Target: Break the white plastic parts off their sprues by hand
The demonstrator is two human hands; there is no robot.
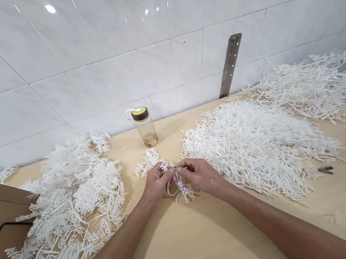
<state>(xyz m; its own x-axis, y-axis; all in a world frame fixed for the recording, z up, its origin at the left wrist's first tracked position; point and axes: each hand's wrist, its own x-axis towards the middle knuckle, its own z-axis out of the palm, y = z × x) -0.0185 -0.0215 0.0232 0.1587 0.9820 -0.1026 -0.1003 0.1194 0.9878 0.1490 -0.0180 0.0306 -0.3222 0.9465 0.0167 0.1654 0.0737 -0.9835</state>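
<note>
Both hands meet over the middle of the table, with a white branching plastic sprig [184, 190] between them. My left hand [159, 180] is closed, thumb and fingers pinching the sprig's stem. From the right, my right hand [200, 175] pinches at the same piece, its fingertips almost touching the left thumb. Some of the sprig hangs below the fingers, and a thin white strand curls under the left hand. Just beyond the left hand lies a small white cluster of sprigs [147, 161]; whether it joins the held piece I cannot tell.
A large pile of white sprigs [253, 148] spreads at right, with longer strands [311, 84] behind it. Another heap [85, 193] covers the left, beside a brown box [4, 239]. A clear bottle [145, 127] stands near the tiled wall. Small dark snips [325, 170] lie right.
</note>
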